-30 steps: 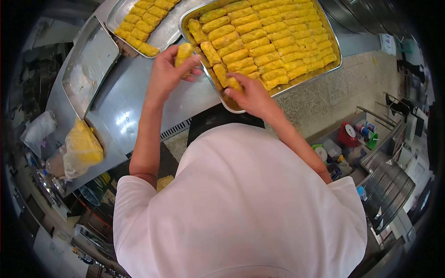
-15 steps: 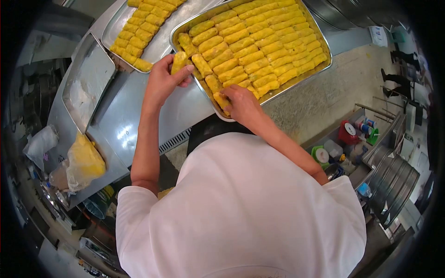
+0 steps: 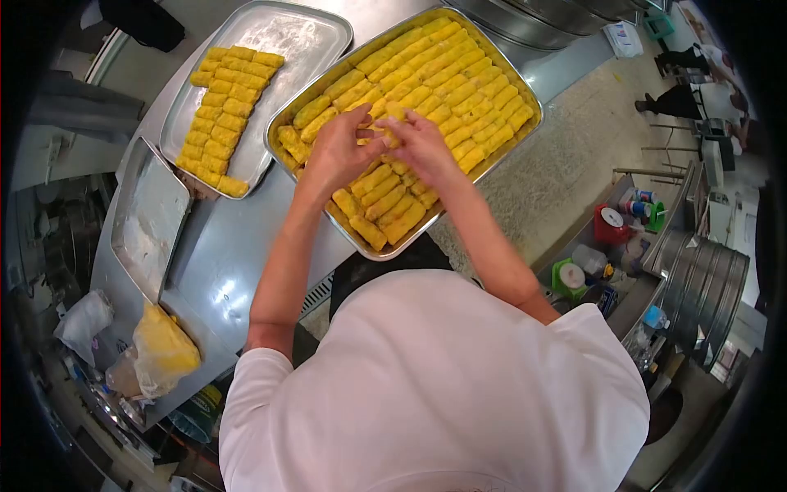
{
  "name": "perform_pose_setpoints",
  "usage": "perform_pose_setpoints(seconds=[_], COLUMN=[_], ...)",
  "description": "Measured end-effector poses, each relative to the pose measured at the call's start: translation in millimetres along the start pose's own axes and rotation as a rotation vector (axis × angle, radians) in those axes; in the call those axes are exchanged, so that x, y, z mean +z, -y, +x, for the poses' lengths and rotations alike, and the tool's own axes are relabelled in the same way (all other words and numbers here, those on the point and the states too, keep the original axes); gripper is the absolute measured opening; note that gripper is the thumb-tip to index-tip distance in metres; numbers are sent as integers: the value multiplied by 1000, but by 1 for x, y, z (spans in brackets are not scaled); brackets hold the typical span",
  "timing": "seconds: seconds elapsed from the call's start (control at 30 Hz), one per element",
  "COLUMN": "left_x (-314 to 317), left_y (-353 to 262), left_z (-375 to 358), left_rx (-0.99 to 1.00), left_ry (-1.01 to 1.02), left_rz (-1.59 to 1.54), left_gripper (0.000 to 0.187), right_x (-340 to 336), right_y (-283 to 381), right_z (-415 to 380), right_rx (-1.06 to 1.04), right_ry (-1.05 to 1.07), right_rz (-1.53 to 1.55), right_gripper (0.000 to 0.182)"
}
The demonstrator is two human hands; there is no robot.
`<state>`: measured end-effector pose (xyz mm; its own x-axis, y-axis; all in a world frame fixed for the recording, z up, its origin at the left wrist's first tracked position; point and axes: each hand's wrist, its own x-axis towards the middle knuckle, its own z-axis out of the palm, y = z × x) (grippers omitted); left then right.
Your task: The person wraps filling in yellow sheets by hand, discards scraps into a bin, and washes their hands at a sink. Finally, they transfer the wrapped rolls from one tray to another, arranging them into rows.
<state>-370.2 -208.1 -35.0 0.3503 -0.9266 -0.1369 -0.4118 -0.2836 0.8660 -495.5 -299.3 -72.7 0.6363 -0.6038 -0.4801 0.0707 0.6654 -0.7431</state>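
A deep metal tray (image 3: 531, 135) holds tight rows of yellow filled rolls (image 3: 484, 90). Both my hands are over the middle of it, close together. My left hand (image 3: 340, 156) has its thumb and forefinger apart, with no roll visible between them. Fingers of my right hand (image 3: 422, 148) are bent around a yellow roll (image 3: 393, 138), partly hidden by them. Further left, a shallow metal tray (image 3: 299, 37) carries a smaller block of similar yellow rolls (image 3: 221, 123).
An angled metal pan (image 3: 147, 221) with pale residue lies on the steel table (image 3: 221, 271). Beside it sits a plastic bag of yellow stuff (image 3: 164, 348). Round metal steamers (image 3: 525, 25) stand behind the deep tray. A red scale (image 3: 611, 223) is at right.
Both hands have moved from the deep tray's near left edge to over its middle. The roll that was in my left hand no longer shows there. The view has shifted.
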Motion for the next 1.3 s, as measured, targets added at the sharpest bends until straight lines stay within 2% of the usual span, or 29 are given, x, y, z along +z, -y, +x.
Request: perform_pose_setpoints(seconds=[0.07, 0.13, 0.2, 0.27, 0.3, 0.37, 0.4, 0.47, 0.5, 0.6, 0.63, 0.67, 0.7, 0.77, 0.8, 0.83, 0.9, 0.97, 1.03, 1.1, 1.13, 1.2, 1.3], left_x=[-8, -18, -30, -39, -41, -45, -48, -54, -61, -95, -110, -124, -135, -150, -155, -156, -152, -145, -145, -146, -149, -155, -158], left_y=[-3, 12, 12, 21, 27, 37, 42, 52, 59, 86, 98, 111, 122, 140, 148, 156, 169, 173, 178, 185, 188, 191, 186], left_z=[-4, -6, -16, -23, -26, -37, -43, -55, -61, -90, -101, -112, -120, -124, -124, -121, -108, -102, -104, -110, -113, -117, -124], left_rx=[-10, -14, -82, -162, -169, -195, -207, -203, -223, -292, -319, -360, -400, -437, -451, -459, -620, -635, -645, -574, -577, -511, -482], left_ry=[-70, -201, -239, -279, -295, -335, -350, -434, -459, -661, -703, -806, -896, -911, -900, -911, -699, -727, -748, -884, -893, -917, -959], left_rz=[-39, -111, -126, -142, -140, -169, -168, -223, -225, -117, -106, 32, 172, 229, 275, 275, 317, 302, 289, 298, 296, 284, 276], left_gripper=[53, 54, 51, 46, 46, 45, 45, 43, 43, 37, 37, 35, 32, 30, 28, 28, 27, 27, 27, 27, 27, 27, 28], right_x=[-25, -45, -59, -70, -75, -86, -93, -106, -108, -93, -82, -70, -47, 20, 58, 83, 134, 175, 204, 222, 226, 231, 228], right_y=[20, 50, 85, 114, 124, 133, 132, 131, 133, 133, 127, 121, 113, 82, 54, 26, -32, -73, -97, -118, -124, -138, -153], right_z=[23, 58, 98, 144, 163, 193, 203, 222, 224, 205, 197, 190, 182, 150, 128, 116, 97, 86, 81, 78, 77, 77, 82], right_rx=[-73, -338, -857, -977, -983, -942, -947, -998, -957, -869, -1116, -1355, -1368, -1433, -1127, -993, -870, -821, -742, -536, -540, -395, -365], right_ry=[6, -56, -359, -497, -479, -519, -496, -621, -629, -549, -561, -579, -539, -69, 74, 297, 561, 688, 719, 648, 657, 564, 519], right_rz=[-181, -482, -1180, -1493, -1489, -1747, -1746, -1882, -1870, -1875, -1790, -1677, -1660, -1228, -1009, -985, -936, -1085, -1375, -1555, -1557, -1551, -1510], right_gripper=[38, 40, 44, 45, 45, 33, 33, 33, 32, 29, 28, 28, 28, 26, 22, 21, 18, 16, 24, 30, 30, 35, 39])
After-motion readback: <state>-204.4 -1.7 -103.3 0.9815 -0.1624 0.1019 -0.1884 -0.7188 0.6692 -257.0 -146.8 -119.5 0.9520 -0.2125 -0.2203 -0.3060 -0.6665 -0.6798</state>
